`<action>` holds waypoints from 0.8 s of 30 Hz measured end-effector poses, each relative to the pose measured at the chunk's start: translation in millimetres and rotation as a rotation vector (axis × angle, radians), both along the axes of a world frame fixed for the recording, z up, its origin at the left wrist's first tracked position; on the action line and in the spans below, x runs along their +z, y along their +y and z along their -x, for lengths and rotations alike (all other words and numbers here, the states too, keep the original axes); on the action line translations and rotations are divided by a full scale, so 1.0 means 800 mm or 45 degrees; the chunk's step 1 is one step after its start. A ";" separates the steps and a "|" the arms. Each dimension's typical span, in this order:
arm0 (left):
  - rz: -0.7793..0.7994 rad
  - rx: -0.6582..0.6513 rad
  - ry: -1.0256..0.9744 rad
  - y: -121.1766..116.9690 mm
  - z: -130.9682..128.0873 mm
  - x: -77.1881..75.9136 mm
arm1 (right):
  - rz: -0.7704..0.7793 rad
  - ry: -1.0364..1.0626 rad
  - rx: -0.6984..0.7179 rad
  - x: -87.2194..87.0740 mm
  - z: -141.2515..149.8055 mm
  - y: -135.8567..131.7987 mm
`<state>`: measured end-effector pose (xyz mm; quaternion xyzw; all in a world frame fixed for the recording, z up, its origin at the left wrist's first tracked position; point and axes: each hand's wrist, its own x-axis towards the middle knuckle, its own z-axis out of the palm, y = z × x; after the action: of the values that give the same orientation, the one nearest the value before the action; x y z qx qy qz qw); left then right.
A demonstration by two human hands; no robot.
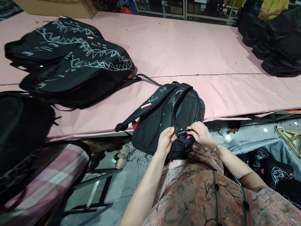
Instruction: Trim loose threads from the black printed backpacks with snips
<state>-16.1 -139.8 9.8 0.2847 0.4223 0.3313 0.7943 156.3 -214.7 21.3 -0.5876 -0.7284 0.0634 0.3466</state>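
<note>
A black backpack (150,135) leans over the table's front edge against my lap, its back panel and shoulder straps facing up. White line drawings and a small red label mark the straps. With fingers pinched, my left hand (166,138) grips the lower end of one shoulder strap (175,117). My right hand (198,131) is closed on the black strap buckle (184,131) at that same end, just right of the left hand. The other shoulder strap (155,102) lies loose to the left, its buckle end hanging beyond the bag's side.
Two black backpacks (101,75) with white drawings lie on the pink-covered table (188,56) at left. More black bags (279,44) are piled at far right. A cardboard box (58,8) stands at the back left. Bags (275,172) sit low at right. A person (272,9) is behind.
</note>
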 end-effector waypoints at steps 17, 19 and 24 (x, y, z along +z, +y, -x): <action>0.001 0.030 0.027 -0.001 -0.002 -0.002 | 0.072 -0.107 0.053 0.007 0.007 0.009; 0.001 0.033 0.029 -0.001 -0.002 -0.001 | 0.073 -0.086 0.045 0.004 0.007 0.008; -0.008 0.047 0.035 0.000 0.000 0.002 | 0.167 0.308 -0.124 -0.001 0.006 0.001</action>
<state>-15.7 -139.8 11.3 0.2840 0.4372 0.3434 0.7812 151.4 -213.8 20.2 -0.6317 -0.6463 0.1642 0.3954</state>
